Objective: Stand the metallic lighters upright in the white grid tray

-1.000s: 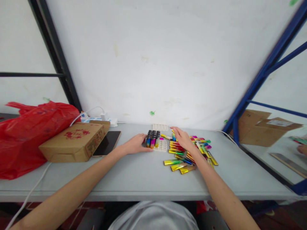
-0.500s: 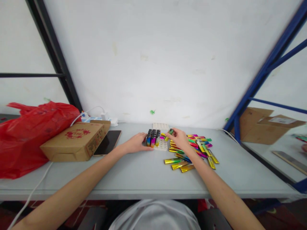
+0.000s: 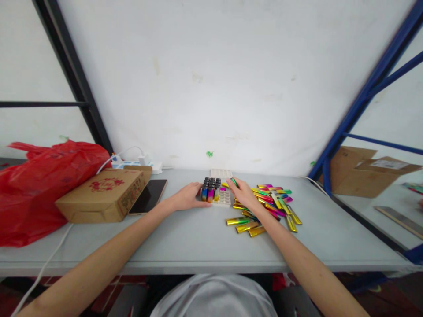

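Note:
My left hand (image 3: 188, 197) is curled round the left side of a white tray (image 3: 224, 200) with rows of sockets, its thumb along the front corner. Slim shiny lighters (image 3: 210, 193) with black tops and blue, pink and gold bodies stand upright in the tray's left rows. Over the tray's right edge, my right hand (image 3: 242, 193) pinches a green-and-dark shiny lighter (image 3: 234, 182); its lower end is hard to make out. More metallic lighters (image 3: 280, 204), gold, green, red and pink, lie in a loose pile beneath and right of my right forearm.
A second white tray (image 3: 220, 173) stands behind, near the wall. To the left are a dark phone or tablet (image 3: 148, 196), a cardboard box (image 3: 99, 193), a red plastic bag (image 3: 42, 189) and a white power strip (image 3: 157, 167). A blue metal frame (image 3: 360, 97) rises at right.
My right hand has turned slightly and shifted a little down, and the lighter in it is now tilted differently. My left hand stays in place at the tray.

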Demonstrator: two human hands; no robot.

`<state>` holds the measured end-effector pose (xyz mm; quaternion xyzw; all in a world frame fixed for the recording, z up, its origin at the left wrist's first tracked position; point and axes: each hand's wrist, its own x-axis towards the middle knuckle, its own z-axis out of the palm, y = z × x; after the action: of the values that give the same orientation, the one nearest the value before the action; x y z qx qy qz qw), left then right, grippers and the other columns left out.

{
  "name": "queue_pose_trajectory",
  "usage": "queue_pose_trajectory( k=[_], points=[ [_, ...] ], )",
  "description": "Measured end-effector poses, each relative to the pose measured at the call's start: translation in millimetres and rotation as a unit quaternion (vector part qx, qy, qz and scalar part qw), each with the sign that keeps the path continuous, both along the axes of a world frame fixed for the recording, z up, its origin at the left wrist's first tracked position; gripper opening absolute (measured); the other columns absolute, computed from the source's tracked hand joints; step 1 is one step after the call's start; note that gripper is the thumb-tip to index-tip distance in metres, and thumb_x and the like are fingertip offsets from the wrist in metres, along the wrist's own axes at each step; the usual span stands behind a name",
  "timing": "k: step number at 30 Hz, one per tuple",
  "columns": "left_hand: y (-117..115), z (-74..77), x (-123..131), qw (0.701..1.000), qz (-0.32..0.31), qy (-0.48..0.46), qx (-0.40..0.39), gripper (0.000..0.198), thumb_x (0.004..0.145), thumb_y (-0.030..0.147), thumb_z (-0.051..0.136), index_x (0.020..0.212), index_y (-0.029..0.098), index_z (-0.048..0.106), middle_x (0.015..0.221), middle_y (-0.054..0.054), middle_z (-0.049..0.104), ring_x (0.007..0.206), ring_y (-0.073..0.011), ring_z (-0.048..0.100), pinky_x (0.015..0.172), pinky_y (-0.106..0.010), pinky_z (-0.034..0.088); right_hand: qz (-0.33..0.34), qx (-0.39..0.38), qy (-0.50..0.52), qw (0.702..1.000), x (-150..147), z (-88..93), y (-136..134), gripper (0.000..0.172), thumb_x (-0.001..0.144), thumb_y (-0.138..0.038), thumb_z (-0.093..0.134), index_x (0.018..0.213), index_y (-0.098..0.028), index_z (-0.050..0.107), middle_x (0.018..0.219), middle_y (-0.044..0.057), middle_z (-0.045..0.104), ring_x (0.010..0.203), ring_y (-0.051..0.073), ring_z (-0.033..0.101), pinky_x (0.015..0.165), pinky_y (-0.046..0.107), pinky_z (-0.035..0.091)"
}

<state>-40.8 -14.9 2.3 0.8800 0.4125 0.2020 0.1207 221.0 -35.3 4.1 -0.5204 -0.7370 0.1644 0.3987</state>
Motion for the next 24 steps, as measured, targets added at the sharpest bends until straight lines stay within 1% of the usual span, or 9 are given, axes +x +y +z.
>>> queue_pose_trajectory(
  k=[4,7,10,13,16,20,22,24],
  points=[
    [0,0.8,0,1.000,-0.003,0.000,-0.008,0.065,0.073,0.077,0.072,0.101,0.018,0.067,0.097,-0.010,0.071,0.086,-0.0293,0.066,0.076,-0.037,0.051,-0.026,-0.005,0.044,0.999,2,2.6,1,0.059,0.093,-0.072,0.040,0.059,-0.024,0.035,0.056,-0.004,0.033,0.058,0.013,0.035,0.056,0.026,0.028],
    [0,0.0,0,1.000,-0.004,-0.006,-0.012,0.067,0.073,0.076,0.073,0.104,0.018,0.068,0.101,-0.011,0.072,0.090,-0.0296,0.066,0.080,-0.037,0.052,-0.043,-0.005,0.043,0.998,3,2.5,2,0.053,0.089,-0.064,0.043,0.056,-0.024,0.034,0.056,-0.004,0.029,0.057,0.012,0.032,0.056,0.028,0.024],
    [1,-1.3,0,1.000,-0.010,-0.008,-0.014,0.067,0.074,0.076,0.073,0.107,0.017,0.068,0.102,-0.011,0.072,0.091,-0.0292,0.067,0.082,-0.036,0.051,-0.046,0.016,0.038,0.998,4,1.4,3,0.044,0.087,-0.055,0.042,0.057,-0.024,0.036,0.055,-0.004,0.032,0.057,0.013,0.035,0.057,0.028,0.025],
    [2,-2.4,-1,1.000,-0.009,-0.007,-0.013,0.067,0.074,0.076,0.073,0.107,0.018,0.069,0.100,-0.010,0.072,0.090,-0.0283,0.066,0.081,-0.036,0.051,-0.045,0.031,0.031,0.998,3,2.1,2,0.040,0.088,-0.050,0.041,0.058,-0.024,0.039,0.055,-0.004,0.037,0.058,0.013,0.039,0.058,0.028,0.027],
    [4,-4.0,-1,1.000,-0.013,-0.016,-0.012,0.067,0.073,0.076,0.074,0.106,0.018,0.069,0.099,-0.010,0.072,0.089,-0.0281,0.066,0.080,-0.035,0.051,-0.033,0.038,0.020,0.999,2,4.5,-1,0.040,0.092,-0.051,0.042,0.063,-0.023,0.041,0.058,-0.004,0.041,0.059,0.014,0.042,0.060,0.027,0.029],
    [7,-7.4,-2,0.999,-0.020,-0.032,-0.009,0.068,0.072,0.076,0.075,0.107,0.018,0.069,0.100,-0.009,0.073,0.089,-0.0282,0.067,0.081,-0.035,0.051,-0.006,0.045,0.002,0.999,-1,5.2,-6,0.041,0.100,-0.056,0.043,0.076,-0.024,0.048,0.063,-0.004,0.050,0.063,0.016,0.048,0.063,0.026,0.033],
    [8,-8.6,-3,0.999,-0.019,-0.036,-0.010,0.068,0.071,0.077,0.076,0.106,0.019,0.070,0.100,-0.009,0.074,0.089,-0.0284,0.068,0.081,-0.035,0.051,0.017,0.052,-0.015,0.998,-3,3.7,-7,0.039,0.104,-0.054,0.041,0.081,-0.024,0.050,0.065,-0.003,0.053,0.064,0.017,0.050,0.064,0.026,0.034],
    [8,-9.3,-3,0.999,-0.016,-0.041,-0.013,0.069,0.070,0.077,0.076,0.105,0.019,0.070,0.099,-0.009,0.074,0.089,-0.0287,0.068,0.080,-0.035,0.051,0.044,0.075,-0.040,0.995,-4,1.8,-6,0.041,0.106,-0.053,0.039,0.080,-0.024,0.049,0.068,-0.002,0.055,0.067,0.017,0.052,0.066,0.027,0.036]
  ],
)
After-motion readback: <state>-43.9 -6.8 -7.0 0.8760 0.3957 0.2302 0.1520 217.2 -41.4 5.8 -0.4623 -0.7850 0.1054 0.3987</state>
